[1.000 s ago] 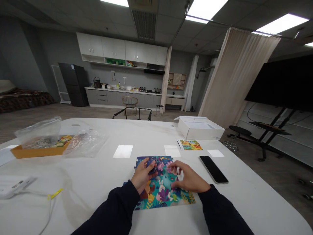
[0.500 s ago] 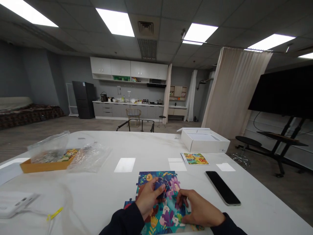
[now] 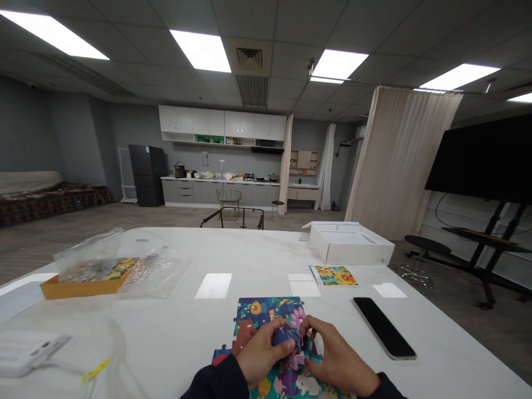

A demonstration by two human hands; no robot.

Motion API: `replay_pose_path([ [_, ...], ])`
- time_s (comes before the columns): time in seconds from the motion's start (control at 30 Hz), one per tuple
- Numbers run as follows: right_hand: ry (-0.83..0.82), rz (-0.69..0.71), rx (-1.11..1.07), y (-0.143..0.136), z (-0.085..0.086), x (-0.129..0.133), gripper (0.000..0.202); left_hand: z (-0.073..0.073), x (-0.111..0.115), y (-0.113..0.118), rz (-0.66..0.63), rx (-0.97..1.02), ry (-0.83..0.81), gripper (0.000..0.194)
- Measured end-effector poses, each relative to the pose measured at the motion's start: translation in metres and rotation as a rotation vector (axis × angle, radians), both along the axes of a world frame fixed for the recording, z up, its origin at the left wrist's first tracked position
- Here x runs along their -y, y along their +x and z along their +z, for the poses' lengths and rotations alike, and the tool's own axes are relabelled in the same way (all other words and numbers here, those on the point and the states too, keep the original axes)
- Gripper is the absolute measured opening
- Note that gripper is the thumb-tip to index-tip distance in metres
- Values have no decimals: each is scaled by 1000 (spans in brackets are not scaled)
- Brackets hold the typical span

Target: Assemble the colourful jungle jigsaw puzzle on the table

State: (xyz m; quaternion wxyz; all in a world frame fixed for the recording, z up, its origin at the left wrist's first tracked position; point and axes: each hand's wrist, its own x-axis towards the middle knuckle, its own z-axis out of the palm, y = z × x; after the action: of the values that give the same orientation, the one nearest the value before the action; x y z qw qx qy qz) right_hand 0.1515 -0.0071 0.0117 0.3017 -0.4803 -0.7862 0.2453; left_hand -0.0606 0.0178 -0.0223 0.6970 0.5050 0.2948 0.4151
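The 2 hands meet over the partly joined puzzle (image 3: 266,309), which lies flat on the desk (image 3: 158,346) right in front of the person. The left hand (image 3: 262,356) is curled closed around a few loose pieces (image 3: 286,334), its thumb pressing on them. The right hand (image 3: 336,356) is half curled, thumb apart from fingers, fingertips at the pieces' right side; whether it pinches any, I cannot tell.

The bunch looks uneven, so a slackening left thumb could let pieces slide out and scatter among the joined ones. Both hands hang low, hiding the puzzle's middle; a dragging knuckle could pop a joint unnoticed. The left sleeve (image 3: 222,378), close to the lower left edge, could snag the protruding tabs.
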Motion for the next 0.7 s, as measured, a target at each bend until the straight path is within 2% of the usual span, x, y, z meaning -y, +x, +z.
replay_pose_path([
  [0.1, 52, -12, -59, -6, -8, -1, 34, -6, -2, -1, 71, -98, 106, 46],
  [0.23, -8, 15, -266, -13, -14, -7, 25, -17, -4, -1, 204, -159, 112, 47],
  [0.33, -98, -28, -468, -19, -12, -12, 13, -18, -5, 1, 116, -173, 124, 46],
  [0.43, -154, -65, -550, -15, -5, -11, 28, -12, -6, 2, 107, -150, 141, 50],
  [0.5, -118, -91, -471, -2, -7, -4, 42, -8, -7, 1, 167, -129, 152, 50],
  [0.57, -32, -152, -298, 19, -19, 8, 49, -8, -10, -1, 201, -116, 153, 48],
  [0.63, 31, -215, -117, 45, -42, 21, 56, -12, -12, -2, 207, -118, 138, 48],
  [0.7, 41, -201, 5, 68, -68, 33, 58, -19, -15, -3, 209, -134, 124, 49],
])
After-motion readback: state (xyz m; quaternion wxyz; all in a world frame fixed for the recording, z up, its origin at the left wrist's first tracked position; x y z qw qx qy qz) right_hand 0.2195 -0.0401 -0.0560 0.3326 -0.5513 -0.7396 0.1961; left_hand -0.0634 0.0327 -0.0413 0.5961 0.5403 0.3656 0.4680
